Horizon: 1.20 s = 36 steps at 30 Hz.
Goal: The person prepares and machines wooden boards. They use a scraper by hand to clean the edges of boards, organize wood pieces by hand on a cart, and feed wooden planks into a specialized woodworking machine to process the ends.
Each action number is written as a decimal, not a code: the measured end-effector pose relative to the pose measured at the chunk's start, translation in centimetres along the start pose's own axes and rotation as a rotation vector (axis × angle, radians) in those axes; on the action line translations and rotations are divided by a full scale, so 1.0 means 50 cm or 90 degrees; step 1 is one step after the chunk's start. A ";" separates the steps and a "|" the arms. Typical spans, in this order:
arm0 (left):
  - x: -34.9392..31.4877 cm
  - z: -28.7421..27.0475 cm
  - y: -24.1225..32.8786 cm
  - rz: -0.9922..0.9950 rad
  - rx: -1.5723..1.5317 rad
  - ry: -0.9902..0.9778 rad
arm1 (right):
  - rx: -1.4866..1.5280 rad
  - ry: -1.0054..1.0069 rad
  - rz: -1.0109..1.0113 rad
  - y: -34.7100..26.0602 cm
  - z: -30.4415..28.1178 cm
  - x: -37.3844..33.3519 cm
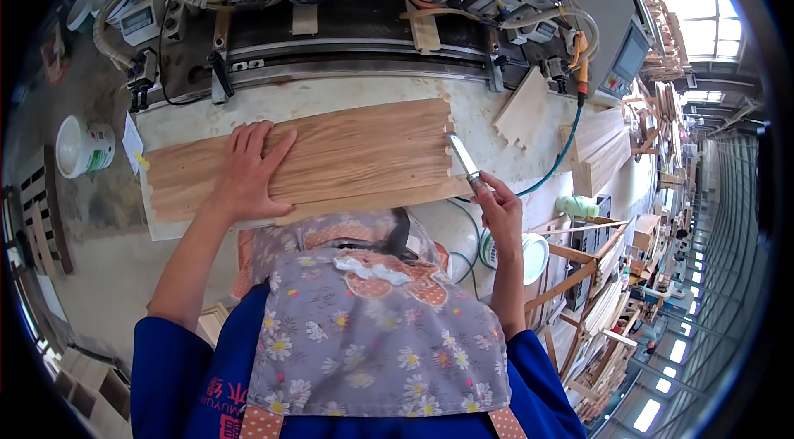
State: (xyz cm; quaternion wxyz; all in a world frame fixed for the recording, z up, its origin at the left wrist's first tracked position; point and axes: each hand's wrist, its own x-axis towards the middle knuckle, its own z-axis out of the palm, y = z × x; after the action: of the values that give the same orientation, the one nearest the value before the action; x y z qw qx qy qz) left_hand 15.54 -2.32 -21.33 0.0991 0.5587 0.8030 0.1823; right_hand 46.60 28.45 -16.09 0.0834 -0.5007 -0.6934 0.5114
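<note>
- The machine (356, 50) spans the far side, leaving the near side free for both hands.
- Here's the worktop (488, 156), pale and broad, bearing the board's weight so neither hand has to lift it.
- The board (364, 149) lies flat and lengthwise near the worktop's front, notched end to the right, within easy reach of the knife.
- Left hand (248, 174): spread wide, palm down on the board's left half, likely pinning it against sliding.
- Right hand (499, 206): closed round the knife's handle, just beyond the board's right end, keeping the blade exposed.
- And the knife (465, 158), blade angled toward those notches; whether it touches, I can't tell.
</note>
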 end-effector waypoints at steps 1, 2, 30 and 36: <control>0.001 0.000 0.001 0.002 -0.001 0.009 | 0.000 0.002 0.001 0.005 0.009 -0.001; 0.001 0.000 0.002 0.003 -0.002 0.018 | -0.010 0.013 -0.008 0.010 0.018 0.000; -0.002 0.015 0.007 -0.008 0.001 0.048 | -0.044 -0.020 -0.098 0.025 -0.019 0.091; -0.003 0.011 0.014 -0.032 0.001 0.051 | -0.198 -0.091 -0.202 -0.042 -0.073 0.169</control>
State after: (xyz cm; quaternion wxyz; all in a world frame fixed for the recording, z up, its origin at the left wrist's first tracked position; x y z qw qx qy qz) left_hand 16.39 -2.14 -21.56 0.0713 0.5309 0.8201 0.2014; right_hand 43.52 37.35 -16.10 0.0355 -0.3552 -0.8378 0.4132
